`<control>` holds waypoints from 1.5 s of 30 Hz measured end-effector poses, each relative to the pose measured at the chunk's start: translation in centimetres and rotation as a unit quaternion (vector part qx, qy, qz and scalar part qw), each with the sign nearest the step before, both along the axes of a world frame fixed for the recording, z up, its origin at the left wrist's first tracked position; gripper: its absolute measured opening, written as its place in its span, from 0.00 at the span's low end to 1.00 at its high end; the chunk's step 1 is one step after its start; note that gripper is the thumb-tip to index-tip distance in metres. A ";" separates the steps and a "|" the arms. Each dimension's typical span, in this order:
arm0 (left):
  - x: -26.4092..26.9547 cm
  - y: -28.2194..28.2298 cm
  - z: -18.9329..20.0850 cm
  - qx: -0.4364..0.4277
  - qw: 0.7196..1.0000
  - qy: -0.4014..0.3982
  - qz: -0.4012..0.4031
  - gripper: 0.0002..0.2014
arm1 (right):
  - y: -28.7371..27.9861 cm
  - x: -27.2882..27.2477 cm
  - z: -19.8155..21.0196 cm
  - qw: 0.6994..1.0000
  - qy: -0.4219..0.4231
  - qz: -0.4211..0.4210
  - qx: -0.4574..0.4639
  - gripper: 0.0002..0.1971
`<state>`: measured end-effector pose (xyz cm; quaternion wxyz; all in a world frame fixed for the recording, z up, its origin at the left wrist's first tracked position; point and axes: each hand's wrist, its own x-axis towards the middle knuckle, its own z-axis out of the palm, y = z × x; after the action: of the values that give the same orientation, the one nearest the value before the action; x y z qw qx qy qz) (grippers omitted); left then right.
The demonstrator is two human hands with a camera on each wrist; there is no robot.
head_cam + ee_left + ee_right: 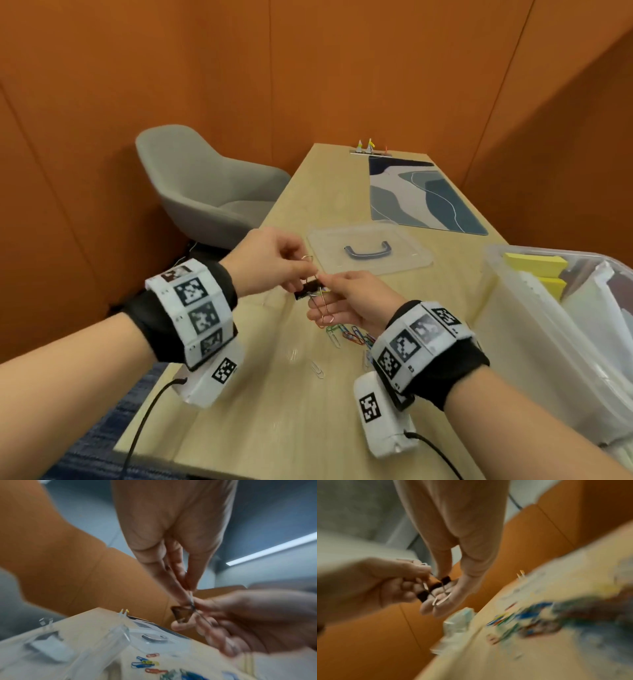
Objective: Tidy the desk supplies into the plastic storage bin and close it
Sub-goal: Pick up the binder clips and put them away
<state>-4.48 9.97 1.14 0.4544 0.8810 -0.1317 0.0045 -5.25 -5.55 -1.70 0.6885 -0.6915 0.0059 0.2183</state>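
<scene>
Both hands pinch one black binder clip (310, 289) betw. them: left hand (270, 262) on wire handle, right hand (352, 298) beneath. Risk: clip snaps shut, springs loose onto paper clips (346, 334) below right hand.

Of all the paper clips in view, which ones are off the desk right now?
The large rose-gold paper clips held above the desk with a black binder clip between the left hand and right hand. The small coloured paper clips lie loose on the desk.
</scene>
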 end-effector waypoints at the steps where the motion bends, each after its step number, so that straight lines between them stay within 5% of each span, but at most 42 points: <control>1: -0.2 -0.5 -0.2 0.059 0.996 -0.073 -0.014 0.09 | 0.2 0.2 0.1 0.999 0.028 -0.009 0.027 0.17; 5: -0.5 -1.6 -1.9 0.170 0.949 -0.237 -0.123 0.06 | 0.3 0.9 0.6 0.986 0.096 -0.019 0.139 0.22; 9: -0.5 -0.8 -2.0 0.112 0.978 -0.084 -0.153 0.09 | -0.2 0.6 0.3 0.992 0.099 -0.009 0.080 0.11; 12: 1.3 0.7 -1.5 0.046 0.995 -0.085 -0.002 0.09 | -1.0 1.1 -0.2 0.990 0.099 -0.068 0.073 0.14; 14: 3.4 2.9 -1.6 0.109 0.979 -0.085 0.149 0.08 | -1.5 1.4 -0.1 0.988 0.086 -0.111 0.061 0.11; 17: 5.7 5.6 -2.9 0.254 0.934 0.063 0.243 0.15 | -2.2 1.3 0.3 0.986 0.082 -0.138 0.054 0.07; 19: 6.2 5.9 -3.6 0.197 0.938 0.157 0.238 0.16 | -2.5 1.3 0.4 0.985 0.074 -0.147 0.054 0.12; 21: 5.8 4.9 -3.6 0.052 0.946 0.230 0.221 0.11 | -2.7 1.5 0.4 0.984 0.061 -0.157 0.053 0.15; 24: 5.7 3.8 -3.1 0.000 0.954 0.232 0.191 0.09 | -2.7 1.6 0.2 0.984 0.055 -0.161 0.060 0.14; 27: 6.7 4.0 -2.9 0.104 0.962 0.147 0.204 0.07 | -2.6 1.6 0.1 0.983 0.058 -0.157 0.079 0.13; 30: 7.7 4.5 -2.8 0.294 0.930 0.075 0.209 0.03 | -2.8 1.3 0.1 0.984 0.059 -0.141 0.094 0.13; 33: 8.8 4.9 -3.9 0.384 0.903 0.090 0.172 0.19 | -3.1 1.2 0.1 0.985 0.055 -0.135 0.090 0.12; 39: 8.8 3.7 -5.5 0.303 0.935 0.098 0.154 0.08 | -3.5 1.2 0.2 0.986 0.015 -0.138 0.092 0.09; 41: 8.7 3.5 -5.0 0.238 0.952 0.100 0.163 0.01 | -3.7 1.3 0.3 0.982 -0.002 -0.154 0.106 0.09; 45: 7.9 2.6 -2.0 0.030 0.980 0.075 0.182 0.03 | -4.2 1.4 0.3 0.974 0.023 -0.188 0.126 0.11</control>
<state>3.47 12.54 -0.91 0.4279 0.9013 0.0649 0.0172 -3.87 -9.73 -1.39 0.7986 -0.5804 0.1241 0.1002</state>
